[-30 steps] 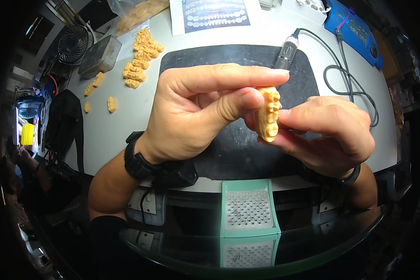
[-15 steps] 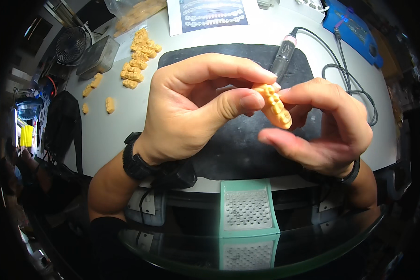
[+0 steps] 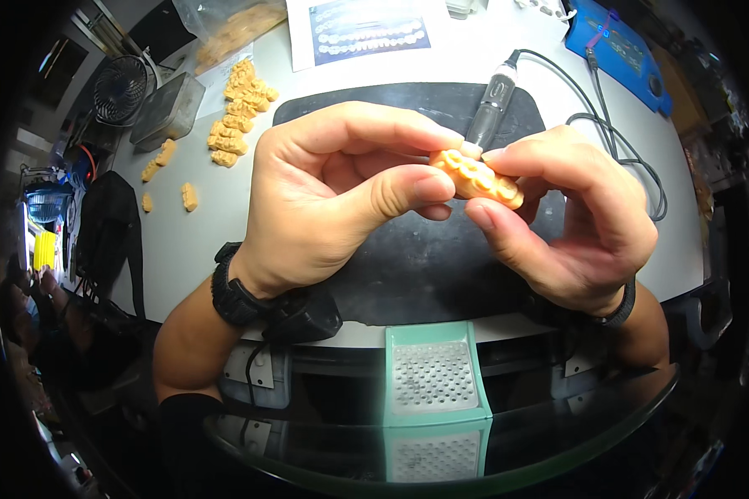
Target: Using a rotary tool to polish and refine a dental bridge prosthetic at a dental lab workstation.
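Between my two hands, above the black mat [image 3: 408, 274], is a yellowish dental model [image 3: 479, 176] with a row of teeth along its top. Thumb and fingers of my left hand [image 3: 341, 175] pinch its left end. My right hand [image 3: 578, 212] holds the other end, index finger behind and thumb in front. Just behind the model, a dark pen-shaped handpiece [image 3: 495, 104] rests on the mat, its lower tip hidden by my fingers.
Several similar dental model pieces [image 3: 240, 112] lie in a cluster at the left. Beside them are a grey box [image 3: 168, 110] and a small fan [image 3: 123, 90]. A printed sheet [image 3: 370, 33] lies at the back. The handpiece cable runs to a blue control unit [image 3: 620, 54]. A green-framed perforated tray [image 3: 437, 374] sits at the front edge.
The dental model has turned from steeply slanted to nearly level. My right thumb has come up against its front side. The whole view has shifted slightly.
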`<control>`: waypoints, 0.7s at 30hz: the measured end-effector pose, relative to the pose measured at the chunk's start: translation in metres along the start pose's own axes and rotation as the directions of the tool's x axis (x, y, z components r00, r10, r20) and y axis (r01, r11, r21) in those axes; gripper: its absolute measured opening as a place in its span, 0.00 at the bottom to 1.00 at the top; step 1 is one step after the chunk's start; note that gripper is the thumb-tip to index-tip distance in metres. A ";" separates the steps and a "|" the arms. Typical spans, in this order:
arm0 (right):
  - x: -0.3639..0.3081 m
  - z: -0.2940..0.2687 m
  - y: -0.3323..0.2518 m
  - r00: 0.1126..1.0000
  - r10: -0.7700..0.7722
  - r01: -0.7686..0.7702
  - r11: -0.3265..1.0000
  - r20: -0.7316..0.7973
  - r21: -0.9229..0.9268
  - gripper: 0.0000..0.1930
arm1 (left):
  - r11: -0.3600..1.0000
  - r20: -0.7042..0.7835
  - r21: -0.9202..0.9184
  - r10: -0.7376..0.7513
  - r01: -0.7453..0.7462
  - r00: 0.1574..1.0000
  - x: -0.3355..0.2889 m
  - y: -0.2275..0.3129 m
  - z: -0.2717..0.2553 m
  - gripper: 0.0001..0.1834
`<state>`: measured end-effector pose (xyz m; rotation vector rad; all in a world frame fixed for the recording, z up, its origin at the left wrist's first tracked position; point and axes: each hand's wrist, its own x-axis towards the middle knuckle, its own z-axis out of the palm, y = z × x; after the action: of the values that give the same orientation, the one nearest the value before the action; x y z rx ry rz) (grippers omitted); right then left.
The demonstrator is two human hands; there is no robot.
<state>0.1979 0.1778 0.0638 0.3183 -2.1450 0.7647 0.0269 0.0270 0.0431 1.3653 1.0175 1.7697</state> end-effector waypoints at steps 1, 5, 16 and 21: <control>0.000 0.000 0.000 1.000 -0.013 0.013 1.000 0.002 -0.020 0.18 | 1.000 -0.001 0.004 -0.006 0.006 1.000 0.000 0.000 0.000 0.15; 0.001 -0.002 0.000 1.000 -0.001 0.001 1.000 0.008 -0.030 0.18 | 1.000 -0.016 -0.022 -0.010 0.009 1.000 0.000 0.001 0.002 0.15; -0.003 0.001 0.001 1.000 0.030 -0.030 1.000 -0.005 0.004 0.17 | 0.999 -0.012 -0.010 -0.040 0.040 0.999 -0.001 0.001 0.006 0.14; -0.001 0.004 -0.001 0.996 0.086 -0.085 0.996 -0.012 0.039 0.16 | 0.989 -0.058 -0.042 -0.148 0.145 0.987 0.001 0.005 0.012 0.12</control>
<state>0.1964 0.1745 0.0609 0.2419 -2.1443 0.8557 0.0380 0.0271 0.0498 1.1891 1.0837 1.7211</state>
